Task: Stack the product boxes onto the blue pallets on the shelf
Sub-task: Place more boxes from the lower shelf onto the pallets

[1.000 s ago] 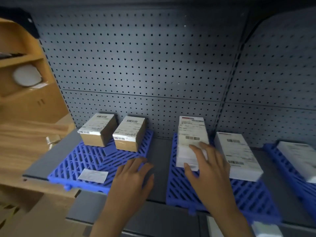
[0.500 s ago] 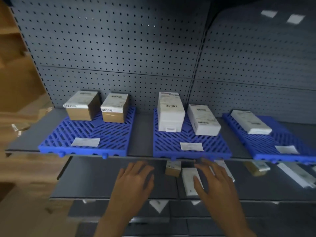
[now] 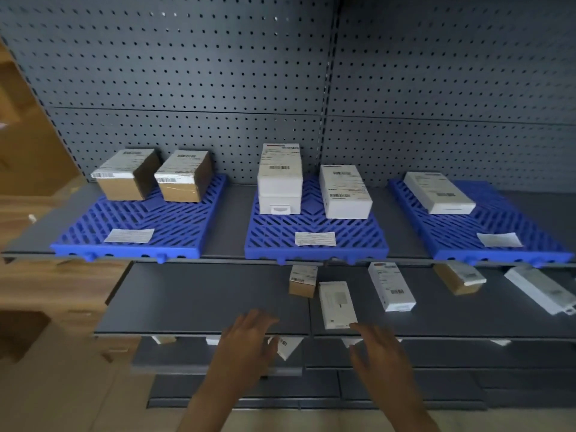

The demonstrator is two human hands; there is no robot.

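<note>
The right hand (image 3: pixel 378 353) is off the white box stack (image 3: pixel 279 179) on the middle pallet (image 3: pixel 314 227), which it touched 1 s ago. It now hovers, fingers spread, at the near edge of the lower shelf (image 3: pixel 202 300), right by the flat white box (image 3: pixel 337 304). The left hand (image 3: pixel 246 347) has dropped from the left pallet (image 3: pixel 174 219) to the same edge. The view has pulled back, so the right pallet (image 3: pixel 505 221) shows whole.

Dim, soft picture; edges bowed, hands blurred

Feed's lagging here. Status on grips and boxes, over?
Left grip, right grip open, empty. White box on lower shelf, just beyond right grip. Nothing in the way.
</note>
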